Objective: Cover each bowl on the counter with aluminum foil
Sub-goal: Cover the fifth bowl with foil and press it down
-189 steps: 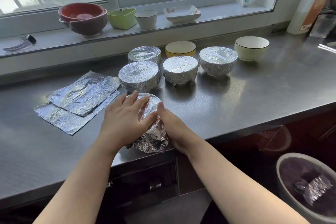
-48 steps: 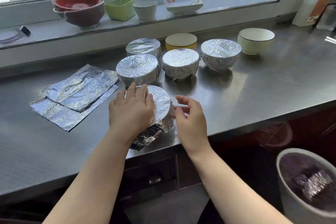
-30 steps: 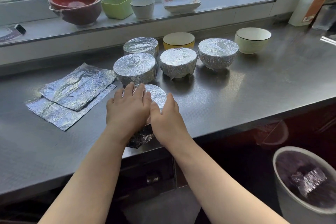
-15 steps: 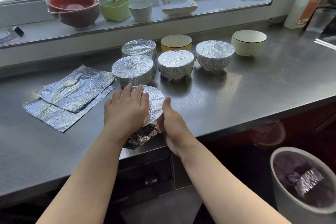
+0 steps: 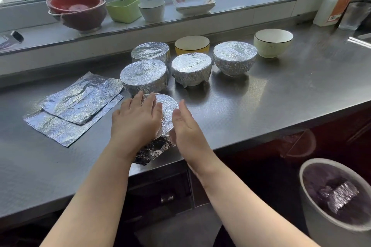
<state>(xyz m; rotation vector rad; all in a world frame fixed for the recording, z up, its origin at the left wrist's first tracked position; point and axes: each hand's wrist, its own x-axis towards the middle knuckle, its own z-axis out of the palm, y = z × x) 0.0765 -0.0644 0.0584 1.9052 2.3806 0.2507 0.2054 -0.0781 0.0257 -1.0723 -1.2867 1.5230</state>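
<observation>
Nearly done: foil goes over a fifth bowl at a steel kitchen counter

Across the frame runs a stainless steel counter (image 5: 261, 106), with a white window sill (image 5: 230, 6) along the top. At lower centre, a person's two bare forearms reach up from the bottom edge to a foil-covered bowl (image 5: 167, 112) standing near the counter's front edge. Left hand (image 5: 136, 122) lies flat on the bowl's foil top, fingers straight and close together, pressing down. Right hand (image 5: 185, 126) stands edge-on just beside the bowl's right flank, fingers straight and held together; whether it touches the foil cannot be told. Crumpled foil bunches darkly under the bowl's near side.

At lower right, a pale waste bin (image 5: 331, 226) holds a scrap of foil. At centre left, two flat foil sheets (image 5: 76, 104) lie overlapping on the counter. Above the hands, four wrapped bowls (image 5: 190, 64) cluster together at centre. Two bowls stand uncovered: a yellow bowl (image 5: 191, 44) behind the cluster and a cream bowl (image 5: 273, 42) to its right, apart from the rest.

On the sill, from upper left: a dark red bowl (image 5: 78, 12), a green container (image 5: 124, 9), a white cup (image 5: 151, 10) and a white square dish (image 5: 193, 3).
</observation>
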